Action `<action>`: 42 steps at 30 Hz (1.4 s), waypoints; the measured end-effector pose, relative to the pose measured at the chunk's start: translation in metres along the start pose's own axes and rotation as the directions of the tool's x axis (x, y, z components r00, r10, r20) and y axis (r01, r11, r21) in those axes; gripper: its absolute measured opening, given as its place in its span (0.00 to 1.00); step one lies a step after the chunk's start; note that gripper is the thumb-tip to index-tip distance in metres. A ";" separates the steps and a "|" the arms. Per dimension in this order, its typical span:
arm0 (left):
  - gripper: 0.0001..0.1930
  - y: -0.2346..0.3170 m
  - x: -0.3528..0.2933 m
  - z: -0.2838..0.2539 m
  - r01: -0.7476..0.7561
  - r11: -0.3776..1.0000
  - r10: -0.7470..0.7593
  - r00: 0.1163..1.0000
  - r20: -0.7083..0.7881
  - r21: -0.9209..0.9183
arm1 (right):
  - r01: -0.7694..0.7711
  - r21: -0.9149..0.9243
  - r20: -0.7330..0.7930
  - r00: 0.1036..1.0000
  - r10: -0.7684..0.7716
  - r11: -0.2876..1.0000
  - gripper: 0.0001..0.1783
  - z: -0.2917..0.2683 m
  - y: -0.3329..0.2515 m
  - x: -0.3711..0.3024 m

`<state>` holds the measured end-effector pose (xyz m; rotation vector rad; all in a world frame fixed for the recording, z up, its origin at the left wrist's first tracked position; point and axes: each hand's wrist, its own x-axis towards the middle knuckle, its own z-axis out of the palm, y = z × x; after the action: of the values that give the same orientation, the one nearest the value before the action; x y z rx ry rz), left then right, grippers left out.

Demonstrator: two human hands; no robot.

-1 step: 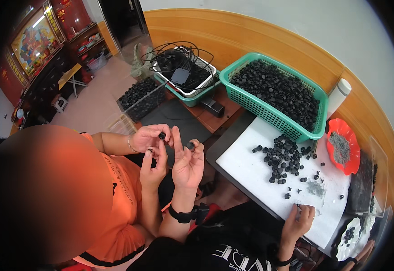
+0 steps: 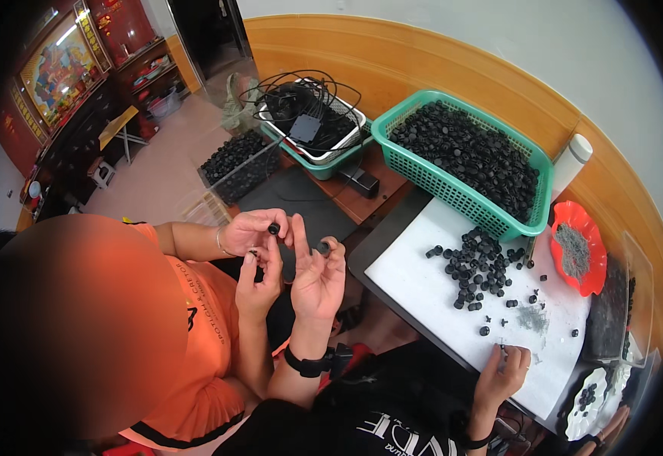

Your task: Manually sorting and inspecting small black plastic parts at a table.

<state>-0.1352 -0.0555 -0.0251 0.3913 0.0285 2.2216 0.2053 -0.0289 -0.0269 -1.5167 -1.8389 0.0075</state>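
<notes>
My left hand point(image 2: 317, 287), with a black band on the wrist, is raised off the table's left side. Its palm faces me, one finger points up, and the others curl around a small round black cap point(image 2: 322, 248). On the white table sheet point(image 2: 415, 262) rests my right hand point(image 2: 501, 374), fingertips pinched on a tiny dark part point(image 2: 503, 347) that they mostly cover. Just beyond it lie a few loose black parts point(image 2: 485, 330), a patch of grey bits point(image 2: 532, 319) and a heap of black caps point(image 2: 477, 266).
Close on my left, a person in orange point(image 2: 202, 311) holds small black parts in both hands. A green basket point(image 2: 453, 182) full of black pieces stands at the back. A red dish point(image 2: 591, 266) and a white plate point(image 2: 580, 418) line the right; another person's hand point(image 2: 614, 427) shows there.
</notes>
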 end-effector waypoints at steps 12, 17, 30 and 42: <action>0.51 0.007 -0.006 0.018 -0.130 0.974 0.119 0.990 0.070 0.187 | 0.023 -0.003 -0.011 1.000 -0.023 1.000 0.06 0.002 0.002 -0.001; 0.52 0.002 -0.002 0.027 -0.159 0.974 0.157 0.987 0.024 0.158 | 0.060 -0.016 -0.053 0.997 -0.061 0.998 0.05 0.003 0.004 0.000; 0.51 0.000 -0.001 0.032 -0.215 0.965 0.215 0.977 0.016 0.151 | 0.075 -0.014 -0.048 0.996 -0.076 0.997 0.05 0.002 0.002 0.000; 0.48 -0.003 -0.010 0.029 -0.123 0.976 0.115 0.992 0.053 0.178 | 0.073 -0.005 -0.041 0.997 -0.073 0.997 0.04 0.003 0.002 -0.001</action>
<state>-0.1188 -0.0650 -0.0006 0.5523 0.1905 2.3360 0.2049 -0.0274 -0.0303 -1.4413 -1.8615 -0.0612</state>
